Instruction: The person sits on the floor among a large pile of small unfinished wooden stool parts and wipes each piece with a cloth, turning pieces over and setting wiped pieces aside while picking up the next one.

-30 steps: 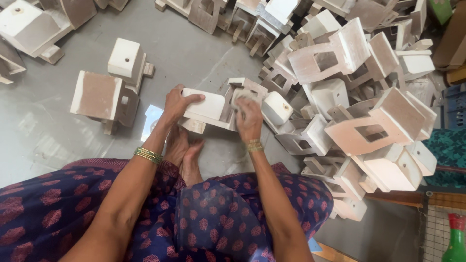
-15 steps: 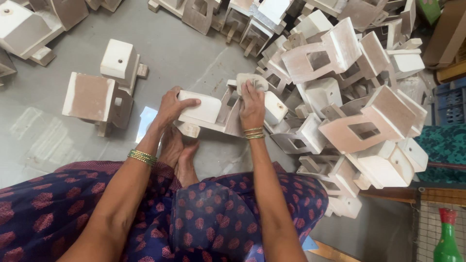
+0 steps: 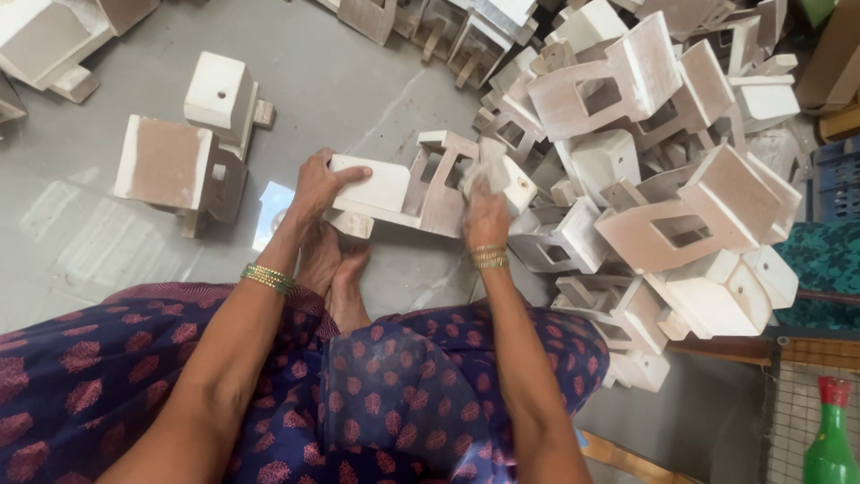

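At frame centre we see the left hand (image 3: 320, 186) clamped on the white wooden piece (image 3: 421, 184), which the right hand (image 3: 485, 213) rubs with a crumpled pad (image 3: 486, 164), above a glossy grey floor (image 3: 358, 90) (many similar pieces (image 3: 663, 179) piled right, green bottle (image 3: 829, 444) lower right).

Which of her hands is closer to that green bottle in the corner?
Right. The right hand is on the bottle's side of the held white wooden piece; the left hand grips its far end.
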Demonstrator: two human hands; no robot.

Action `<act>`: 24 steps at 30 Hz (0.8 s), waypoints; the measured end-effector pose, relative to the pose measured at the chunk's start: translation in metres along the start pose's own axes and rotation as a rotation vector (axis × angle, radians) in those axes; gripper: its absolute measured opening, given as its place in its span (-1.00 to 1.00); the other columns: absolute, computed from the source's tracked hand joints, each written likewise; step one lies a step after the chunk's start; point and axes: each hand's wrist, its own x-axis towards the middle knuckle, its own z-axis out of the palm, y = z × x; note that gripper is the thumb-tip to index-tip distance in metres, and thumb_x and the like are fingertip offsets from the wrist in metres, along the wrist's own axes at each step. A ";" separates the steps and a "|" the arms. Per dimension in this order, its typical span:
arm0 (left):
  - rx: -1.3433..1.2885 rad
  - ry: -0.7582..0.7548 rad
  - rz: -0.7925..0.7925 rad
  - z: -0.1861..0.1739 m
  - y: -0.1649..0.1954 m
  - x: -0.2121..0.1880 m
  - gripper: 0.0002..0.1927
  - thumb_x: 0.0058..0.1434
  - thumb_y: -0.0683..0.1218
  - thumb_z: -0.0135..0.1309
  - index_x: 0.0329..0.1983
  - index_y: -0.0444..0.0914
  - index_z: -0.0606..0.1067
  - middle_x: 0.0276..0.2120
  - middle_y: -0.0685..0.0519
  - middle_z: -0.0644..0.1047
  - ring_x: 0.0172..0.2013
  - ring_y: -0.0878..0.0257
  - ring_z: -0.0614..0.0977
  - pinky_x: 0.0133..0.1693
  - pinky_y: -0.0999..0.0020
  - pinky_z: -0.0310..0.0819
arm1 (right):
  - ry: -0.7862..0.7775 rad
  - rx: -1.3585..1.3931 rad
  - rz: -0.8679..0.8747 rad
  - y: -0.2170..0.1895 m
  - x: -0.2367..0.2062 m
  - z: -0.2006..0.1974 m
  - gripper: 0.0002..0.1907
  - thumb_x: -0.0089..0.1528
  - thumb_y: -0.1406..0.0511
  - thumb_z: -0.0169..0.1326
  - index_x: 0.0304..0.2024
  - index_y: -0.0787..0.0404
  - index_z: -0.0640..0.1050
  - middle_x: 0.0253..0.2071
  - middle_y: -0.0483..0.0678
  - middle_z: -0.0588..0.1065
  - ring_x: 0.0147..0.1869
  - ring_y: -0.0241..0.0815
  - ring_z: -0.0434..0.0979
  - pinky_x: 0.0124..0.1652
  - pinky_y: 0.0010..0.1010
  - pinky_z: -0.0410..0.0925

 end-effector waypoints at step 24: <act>0.050 0.078 -0.064 0.017 0.035 -0.008 -0.26 -0.14 0.29 0.37 -0.18 -0.43 0.54 -0.32 -0.23 0.65 -0.28 -0.01 0.73 -0.16 0.20 0.57 | 0.053 0.515 0.087 -0.011 -0.052 -0.038 -0.66 0.12 0.38 0.23 -0.05 0.39 0.59 -0.14 0.24 0.58 -0.04 0.13 0.64 0.01 -0.18 0.42</act>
